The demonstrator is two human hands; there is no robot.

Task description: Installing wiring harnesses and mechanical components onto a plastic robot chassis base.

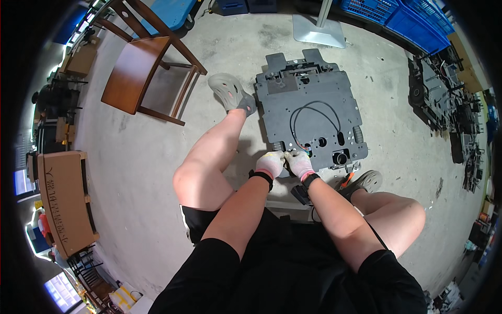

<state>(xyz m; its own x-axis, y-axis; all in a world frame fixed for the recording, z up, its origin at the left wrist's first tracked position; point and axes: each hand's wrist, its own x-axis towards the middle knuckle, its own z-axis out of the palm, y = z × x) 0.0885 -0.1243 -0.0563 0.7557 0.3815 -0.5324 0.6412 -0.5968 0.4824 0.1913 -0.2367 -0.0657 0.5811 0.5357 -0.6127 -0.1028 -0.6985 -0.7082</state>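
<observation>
Grey chassis [311, 118] likely needs light, steady pressure where left hand [271, 163] and right hand [299, 164] meet; whether fingers clamp is unclear.

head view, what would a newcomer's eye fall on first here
The broad dark grey chassis just right of centre, with a black cable looped over its top. At its near edge, the gloved left hand and gloved right hand come together. Then the brown wooden chair at upper left.
</observation>
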